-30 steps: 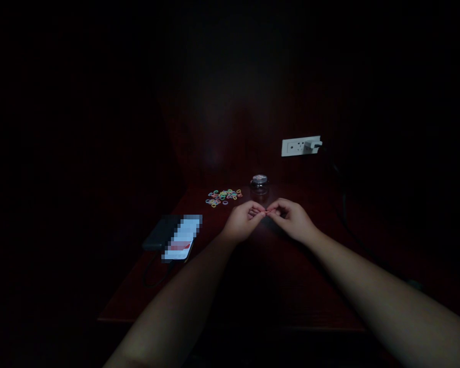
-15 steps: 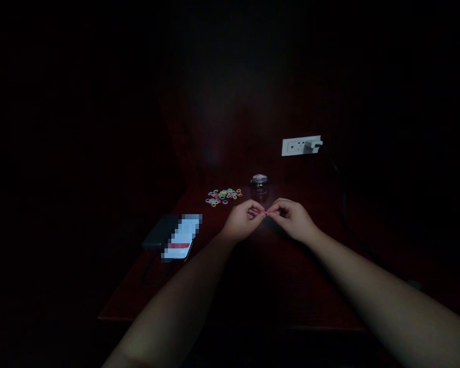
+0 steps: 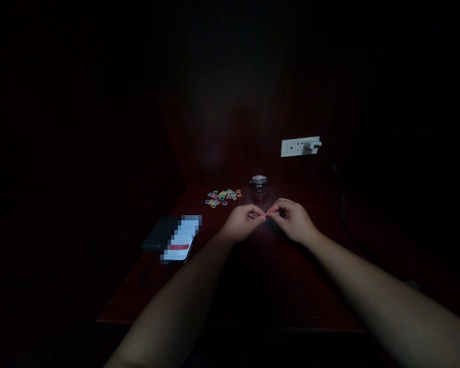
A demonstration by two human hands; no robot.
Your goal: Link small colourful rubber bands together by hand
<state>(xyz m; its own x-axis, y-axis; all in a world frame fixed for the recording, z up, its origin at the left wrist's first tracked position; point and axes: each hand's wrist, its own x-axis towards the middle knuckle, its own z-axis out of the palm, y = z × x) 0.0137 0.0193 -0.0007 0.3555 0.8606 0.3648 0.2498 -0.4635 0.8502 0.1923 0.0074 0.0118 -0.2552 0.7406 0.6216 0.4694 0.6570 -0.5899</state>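
Note:
My left hand (image 3: 244, 223) and my right hand (image 3: 289, 219) meet over the table, thumb and fingers of each pinched together and their tips nearly touching. Whatever they pinch is too small and dark to make out. A tiny yellow spot shows by the right palm. Behind the left hand lies a loose pile of small coloured elastic bands (image 3: 223, 196), in yellow, green, pink, blue and purple. A clear lidded jar (image 3: 259, 185) stands just beyond the fingertips, upright.
On the table's left lie a phone (image 3: 182, 239) with a lit, blurred screen and a dark flat box (image 3: 158, 235), with a cable beside them. A wall socket (image 3: 299, 146) holds a plug, its black cord (image 3: 344, 199) hanging down at the right. The dark red table (image 3: 138, 301) ends near my forearms.
The hands stay together, with small shifts of the fingers; the left fingertips sit slightly lower. A yellow spot now shows by the right palm. The bands and jar lie as before.

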